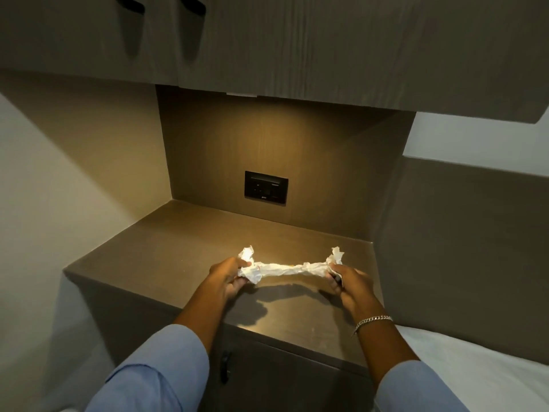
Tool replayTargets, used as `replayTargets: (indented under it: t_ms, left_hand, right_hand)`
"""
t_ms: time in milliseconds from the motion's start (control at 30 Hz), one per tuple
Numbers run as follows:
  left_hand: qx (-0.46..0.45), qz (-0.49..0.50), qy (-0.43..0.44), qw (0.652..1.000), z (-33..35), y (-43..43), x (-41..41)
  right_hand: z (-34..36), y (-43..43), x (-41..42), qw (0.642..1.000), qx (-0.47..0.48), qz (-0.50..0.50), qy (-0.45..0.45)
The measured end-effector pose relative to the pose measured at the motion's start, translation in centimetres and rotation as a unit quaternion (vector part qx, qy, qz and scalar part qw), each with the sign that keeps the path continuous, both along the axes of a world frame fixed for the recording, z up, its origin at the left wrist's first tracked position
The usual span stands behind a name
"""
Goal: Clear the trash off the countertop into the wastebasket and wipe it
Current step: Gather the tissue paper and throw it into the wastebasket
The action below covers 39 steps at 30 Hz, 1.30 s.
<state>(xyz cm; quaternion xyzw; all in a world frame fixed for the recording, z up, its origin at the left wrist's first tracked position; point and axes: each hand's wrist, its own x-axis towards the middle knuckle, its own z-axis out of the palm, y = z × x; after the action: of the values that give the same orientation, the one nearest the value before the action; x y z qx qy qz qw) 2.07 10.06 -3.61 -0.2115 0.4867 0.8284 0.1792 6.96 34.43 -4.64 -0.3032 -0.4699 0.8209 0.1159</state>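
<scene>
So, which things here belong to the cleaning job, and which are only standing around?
Belong to the job:
- crumpled white paper, stretched between the left hand and right hand
- countertop, the surface to clear and wipe

Just there:
- black wall panel on the back wall
- upper cabinets
- lower cabinet handle
- bracelet

No wastebasket is in view.

Your left hand point(227, 276) and right hand point(346, 282) reach forward, well apart, fingers pinched closed, palms facing inward. Blue sleeves cover both forearms; a chain bracelet point(372, 321) circles your right wrist.
</scene>
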Motion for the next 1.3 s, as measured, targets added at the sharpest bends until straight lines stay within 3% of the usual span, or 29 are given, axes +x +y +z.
replayTargets:
  t_ms: [200,333,500,700,867,1033,1300]
  left_hand:
    - [-0.077,-0.038,0.104,0.991,2.5,0.8,2.5]
    - [-0.168,-0.006,0.145,0.975,2.4,0.5,3.5]
    - [-0.123,0.008,0.115,0.986,1.7,0.0,5.1]
    - [-0.215,-0.026,0.204,0.955,-0.3,-1.5,9.3]
    - [-0.181,-0.053,0.231,0.954,-2.1,-1.8,13.9]
    - [-0.175,-0.168,0.222,0.944,-9.2,-1.9,19.7]
    - [-0.297,-0.209,0.011,0.932,-34.8,-0.2,25.2]
  right_hand:
    - [1.4,0.2,1.7,0.997,-0.023,0.023,0.07]
    - [0.7,0.6,2.8,0.993,0.107,0.038,0.026]
    - [-0.8,0.5,4.6,0.995,0.094,0.03,0.03]
    - [-1.3,-0.3,9.0,0.98,0.195,0.035,0.027]
    - [-1.9,-2.4,15.3,0.96,0.27,0.057,0.052]
    - [-8.7,-7.0,23.1,0.951,0.274,0.128,0.061]
    - [-34.7,-9.3,26.8,0.951,0.229,0.115,-0.172]
